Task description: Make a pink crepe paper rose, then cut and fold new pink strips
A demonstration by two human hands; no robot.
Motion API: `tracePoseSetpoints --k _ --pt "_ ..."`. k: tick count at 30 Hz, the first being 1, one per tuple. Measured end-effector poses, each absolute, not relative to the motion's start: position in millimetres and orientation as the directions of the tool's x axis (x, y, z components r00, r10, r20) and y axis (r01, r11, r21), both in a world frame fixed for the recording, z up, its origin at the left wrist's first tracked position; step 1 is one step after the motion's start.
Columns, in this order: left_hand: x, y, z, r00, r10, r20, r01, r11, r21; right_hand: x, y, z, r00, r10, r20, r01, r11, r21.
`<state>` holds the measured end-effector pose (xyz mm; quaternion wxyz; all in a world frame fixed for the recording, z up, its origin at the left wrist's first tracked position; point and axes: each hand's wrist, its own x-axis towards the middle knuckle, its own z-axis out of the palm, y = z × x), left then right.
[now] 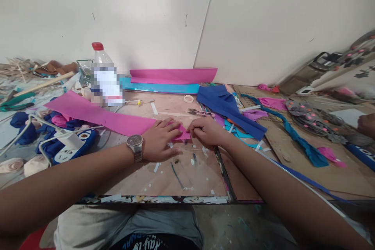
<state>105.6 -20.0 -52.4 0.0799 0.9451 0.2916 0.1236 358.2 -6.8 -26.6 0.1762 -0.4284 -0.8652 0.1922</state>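
Observation:
A long pink strip of paper or fabric (117, 122) lies slantwise over the work board, from the left heap to the middle. My left hand (161, 138), with a watch (135, 141) on its wrist, rests flat on the strip near its right end, fingers spread. At that end my right hand (206, 129) is closed, its fingertips pinching the strip's edge; the exact grip is partly hidden. Just beyond the right hand lie small thread snips (202, 112) and a pale ring (189, 98). Folded dark blue strips (225, 103) lie to the right.
A red-capped bottle (98, 52) stands at the back left, near a blue-and-white power strip (76, 144) with cables. Another pink strip (172, 75) leans against the wall. A twisted teal strip (293, 133) lies on cardboard at right. Part of another person's hand (366, 123) shows at the right edge.

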Motion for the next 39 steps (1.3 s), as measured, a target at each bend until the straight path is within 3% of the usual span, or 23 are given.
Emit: tracePoseSetpoints --k 9,16,29,36,39 --pt "105.7 -22.4 -46.6 0.815 0.549 0.183 0.503 -0.829 0.247 359.3 -7.6 -24.1 -0.585 0.803 0.115 0.678 0.562 -0.474" --pt "106.7 -22.0 -50.8 0.791 0.582 0.189 0.529 -0.806 0.266 358.9 -7.2 -30.1 -0.545 0.801 0.246 0.628 0.585 -0.514" --pt "107.0 -21.3 -47.5 0.809 0.568 0.151 0.527 -0.815 0.242 360.7 -6.3 -24.0 -0.587 0.803 0.105 0.688 0.563 -0.458" --pt "108.6 -21.6 -48.0 0.804 0.570 0.166 0.530 -0.815 0.234 366.3 -2.9 -26.4 -0.607 0.743 0.282 0.647 0.668 -0.368" --pt "107.8 -21.6 -49.7 0.806 0.569 0.164 0.533 -0.817 0.218 366.4 -1.8 -28.6 -0.637 0.717 0.284 0.613 0.694 -0.377"
